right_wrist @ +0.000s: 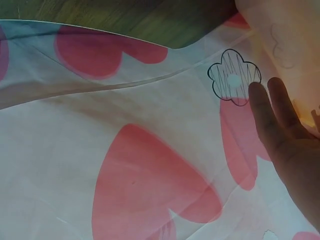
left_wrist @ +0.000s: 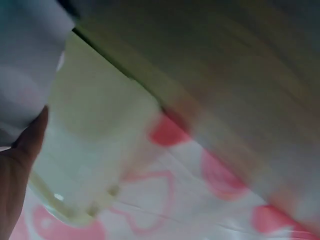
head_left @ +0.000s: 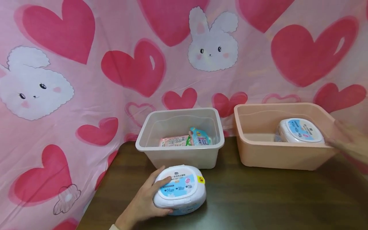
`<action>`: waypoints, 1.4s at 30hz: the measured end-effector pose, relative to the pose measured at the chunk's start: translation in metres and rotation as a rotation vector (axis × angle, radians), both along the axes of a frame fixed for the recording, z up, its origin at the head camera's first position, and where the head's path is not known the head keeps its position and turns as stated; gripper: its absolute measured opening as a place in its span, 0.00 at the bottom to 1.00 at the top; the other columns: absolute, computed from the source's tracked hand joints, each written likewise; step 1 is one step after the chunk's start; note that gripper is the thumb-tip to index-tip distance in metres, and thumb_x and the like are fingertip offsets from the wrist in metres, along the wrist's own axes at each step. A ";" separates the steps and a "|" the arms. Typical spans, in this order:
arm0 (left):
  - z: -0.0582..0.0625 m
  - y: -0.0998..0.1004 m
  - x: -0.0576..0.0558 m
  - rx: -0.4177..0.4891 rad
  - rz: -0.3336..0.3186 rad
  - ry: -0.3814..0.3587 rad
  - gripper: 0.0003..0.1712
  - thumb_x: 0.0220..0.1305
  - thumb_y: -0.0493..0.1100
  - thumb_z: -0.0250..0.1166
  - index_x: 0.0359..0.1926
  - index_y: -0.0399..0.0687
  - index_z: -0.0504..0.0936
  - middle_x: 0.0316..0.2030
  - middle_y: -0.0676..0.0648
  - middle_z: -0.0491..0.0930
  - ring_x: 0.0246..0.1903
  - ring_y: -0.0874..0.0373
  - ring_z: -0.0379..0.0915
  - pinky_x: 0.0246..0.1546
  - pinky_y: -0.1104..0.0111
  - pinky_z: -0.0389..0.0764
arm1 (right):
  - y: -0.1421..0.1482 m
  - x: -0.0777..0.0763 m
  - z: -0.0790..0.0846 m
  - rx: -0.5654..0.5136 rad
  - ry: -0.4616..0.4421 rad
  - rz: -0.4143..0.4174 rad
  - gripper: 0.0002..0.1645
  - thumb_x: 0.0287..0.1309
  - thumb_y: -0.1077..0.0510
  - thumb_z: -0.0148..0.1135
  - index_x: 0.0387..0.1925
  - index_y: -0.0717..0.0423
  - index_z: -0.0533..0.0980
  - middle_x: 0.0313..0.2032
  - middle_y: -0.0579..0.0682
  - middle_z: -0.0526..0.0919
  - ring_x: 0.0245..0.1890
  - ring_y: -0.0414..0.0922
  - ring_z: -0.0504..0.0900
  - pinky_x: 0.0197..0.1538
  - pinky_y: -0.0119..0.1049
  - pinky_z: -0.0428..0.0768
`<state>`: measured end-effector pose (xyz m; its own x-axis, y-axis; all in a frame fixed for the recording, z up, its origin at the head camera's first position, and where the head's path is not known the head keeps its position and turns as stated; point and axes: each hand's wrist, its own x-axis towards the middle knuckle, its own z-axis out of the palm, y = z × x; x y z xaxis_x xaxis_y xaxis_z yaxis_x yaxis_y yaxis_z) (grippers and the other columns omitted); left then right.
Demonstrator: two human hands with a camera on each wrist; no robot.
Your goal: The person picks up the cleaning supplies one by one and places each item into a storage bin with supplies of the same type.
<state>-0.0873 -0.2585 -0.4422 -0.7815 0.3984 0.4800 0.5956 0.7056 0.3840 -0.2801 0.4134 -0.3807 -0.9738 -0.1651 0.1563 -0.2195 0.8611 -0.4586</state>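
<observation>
My left hand [head_left: 146, 198] grips a white laundry pod box [head_left: 179, 191] with a blue-printed lid, fingers over the top and thumb low on its side. It is by the front of the pale grey bin [head_left: 184, 158]. In the left wrist view, that box [left_wrist: 30, 65] is blurred and cut off at the edge. A similar box [head_left: 302, 130] sits tilted inside the peach bin [head_left: 281, 156]. Motion-blurred in the head view, my right hand [head_left: 350, 139] is beside that bin's right end. The right wrist view shows its fingers [right_wrist: 265, 117] extended, holding nothing.
Inside the grey bin lie a pink packet [head_left: 173, 141] and a blue pouch [head_left: 200, 137]. Both bins stand side by side at the back of the dark wooden table [head_left: 258, 198]. A pink heart-and-rabbit cloth [head_left: 172, 70] hangs behind and to the left.
</observation>
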 end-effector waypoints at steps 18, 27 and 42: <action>0.089 0.126 -0.035 0.061 -0.463 0.565 0.56 0.32 0.64 0.86 0.63 0.51 0.74 0.68 0.35 0.66 0.57 0.47 0.71 0.57 0.65 0.74 | -0.005 0.006 0.001 -0.026 -0.017 -0.024 0.60 0.71 0.34 0.48 0.74 0.67 0.26 0.72 0.74 0.24 0.70 0.76 0.26 0.65 0.74 0.29; 0.134 0.207 -0.103 0.488 -0.145 0.306 0.44 0.46 0.49 0.83 0.64 0.49 0.74 0.71 0.46 0.63 0.67 0.53 0.63 0.59 0.65 0.74 | -0.019 0.002 0.006 -0.042 -0.084 -0.063 0.61 0.69 0.31 0.47 0.75 0.59 0.22 0.71 0.72 0.19 0.67 0.80 0.28 0.59 0.80 0.31; 0.146 0.252 -0.137 -0.256 0.202 0.289 0.57 0.52 0.81 0.62 0.77 0.63 0.57 0.78 0.46 0.48 0.37 0.53 0.74 0.34 0.70 0.81 | -0.025 0.012 0.007 -0.017 -0.053 -0.071 0.59 0.71 0.33 0.45 0.75 0.63 0.24 0.71 0.76 0.24 0.68 0.81 0.33 0.59 0.81 0.37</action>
<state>-0.2242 -0.0061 -0.2964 -0.7040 0.3859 0.5962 0.4929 0.8699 0.0189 -0.2682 0.3884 -0.3735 -0.9899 -0.0930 0.1068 -0.1334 0.8654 -0.4830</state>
